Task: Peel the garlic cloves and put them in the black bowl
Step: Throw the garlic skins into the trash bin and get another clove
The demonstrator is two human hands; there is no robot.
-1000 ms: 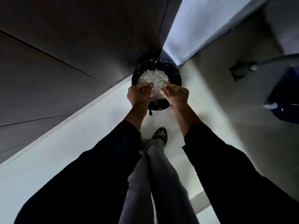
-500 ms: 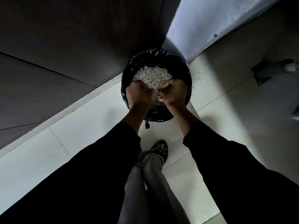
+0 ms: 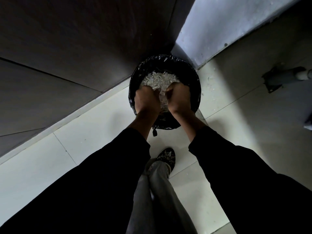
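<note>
I am standing over a round bin lined with a black plastic bag, set on the floor in a corner. It is heaped with white garlic skins. My left hand and my right hand are low over the heap, close together, backs up and fingers curled down out of sight. A clump of pale skins shows between them. No garlic clove or black bowl is in view.
Dark wooden panels rise at the left and a pale wall behind the bin. The floor is light tile. My shoe and grey trouser leg are below the bin. A grey pipe fitting lies at the right.
Both hands have dropped from above the bin down onto the heap of skins and parted slightly. My view has moved closer to the bin.
</note>
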